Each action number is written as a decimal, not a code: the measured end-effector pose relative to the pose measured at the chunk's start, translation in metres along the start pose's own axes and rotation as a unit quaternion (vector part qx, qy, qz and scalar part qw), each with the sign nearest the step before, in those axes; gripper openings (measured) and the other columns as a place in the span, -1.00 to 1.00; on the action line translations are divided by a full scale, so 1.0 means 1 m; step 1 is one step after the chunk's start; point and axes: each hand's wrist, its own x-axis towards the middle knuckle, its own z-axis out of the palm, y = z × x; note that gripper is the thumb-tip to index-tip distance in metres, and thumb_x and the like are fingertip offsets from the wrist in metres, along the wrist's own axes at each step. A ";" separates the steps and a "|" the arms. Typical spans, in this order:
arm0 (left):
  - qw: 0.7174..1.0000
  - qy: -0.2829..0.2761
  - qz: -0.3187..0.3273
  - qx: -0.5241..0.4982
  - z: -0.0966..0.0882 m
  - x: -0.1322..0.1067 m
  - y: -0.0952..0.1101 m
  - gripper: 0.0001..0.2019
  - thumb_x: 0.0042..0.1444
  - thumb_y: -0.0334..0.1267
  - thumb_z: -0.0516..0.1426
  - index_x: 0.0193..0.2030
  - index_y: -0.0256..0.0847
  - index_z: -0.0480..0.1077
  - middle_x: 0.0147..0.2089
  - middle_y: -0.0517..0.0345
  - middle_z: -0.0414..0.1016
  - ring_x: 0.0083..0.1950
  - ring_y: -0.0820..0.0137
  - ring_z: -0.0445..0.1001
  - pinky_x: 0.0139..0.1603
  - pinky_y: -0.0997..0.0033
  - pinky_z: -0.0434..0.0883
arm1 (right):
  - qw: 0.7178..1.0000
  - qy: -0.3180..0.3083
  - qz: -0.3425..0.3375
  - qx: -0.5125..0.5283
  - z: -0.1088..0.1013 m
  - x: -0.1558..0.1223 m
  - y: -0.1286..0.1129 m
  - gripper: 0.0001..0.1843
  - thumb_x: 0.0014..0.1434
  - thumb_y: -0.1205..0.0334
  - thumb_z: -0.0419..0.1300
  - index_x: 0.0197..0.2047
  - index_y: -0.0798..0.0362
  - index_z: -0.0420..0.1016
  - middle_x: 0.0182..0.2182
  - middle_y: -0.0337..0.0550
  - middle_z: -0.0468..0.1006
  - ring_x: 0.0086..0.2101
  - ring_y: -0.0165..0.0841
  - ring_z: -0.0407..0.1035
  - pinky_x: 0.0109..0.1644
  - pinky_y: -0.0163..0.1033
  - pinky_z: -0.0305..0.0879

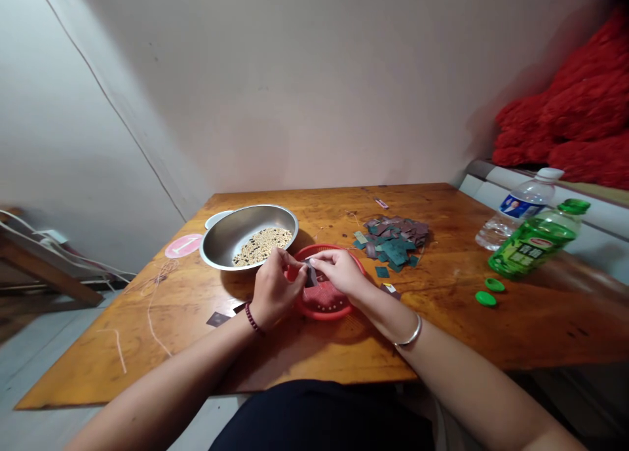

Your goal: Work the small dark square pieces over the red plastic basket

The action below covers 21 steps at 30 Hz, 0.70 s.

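Note:
My left hand (273, 288) and my right hand (337, 271) meet over a red plastic basket (328, 301) on the wooden table (442, 307). Both pinch a small dark square piece (310, 275) between their fingertips. A beaded bracelet circles my left wrist and a silver bangle my right. A pile of small teal and maroon square pieces (394, 238) lies just right of the basket. A metal bowl (248, 235) with light and dark beans sits to the left of the basket.
Two plastic bottles lie at the right: a clear one (521, 207) and a green one (539, 238). Two green caps (489, 291) rest near them. A pink round tag (183, 245) and loose string (152, 294) lie at the left. Red fabric (574, 110) is heaped at the right.

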 end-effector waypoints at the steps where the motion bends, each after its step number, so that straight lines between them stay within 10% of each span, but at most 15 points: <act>1: 1.000 0.000 0.000 0.000 0.000 0.000 0.000 -0.73 0.01 -0.22 0.15 -0.35 -0.15 0.06 -0.39 0.23 0.35 -0.42 0.49 0.36 -0.39 0.49 0.31 | 1.000 0.000 -0.005 -0.001 0.000 0.000 0.000 -0.74 -0.11 0.12 0.24 -0.41 0.14 0.53 -0.44 -0.12 0.55 -0.45 -0.38 0.39 -0.32 -0.25 0.33; 21: 1.000 0.000 0.002 0.009 -0.001 0.000 0.001 -0.75 0.01 -0.23 0.15 -0.35 -0.16 0.08 -0.40 0.24 0.35 -0.42 0.49 0.35 -0.38 0.49 0.30 | 1.000 0.000 -0.013 0.002 0.000 0.002 0.003 -0.75 -0.12 0.12 0.24 -0.41 0.14 0.53 -0.45 -0.12 0.56 -0.46 -0.37 0.40 -0.31 -0.23 0.35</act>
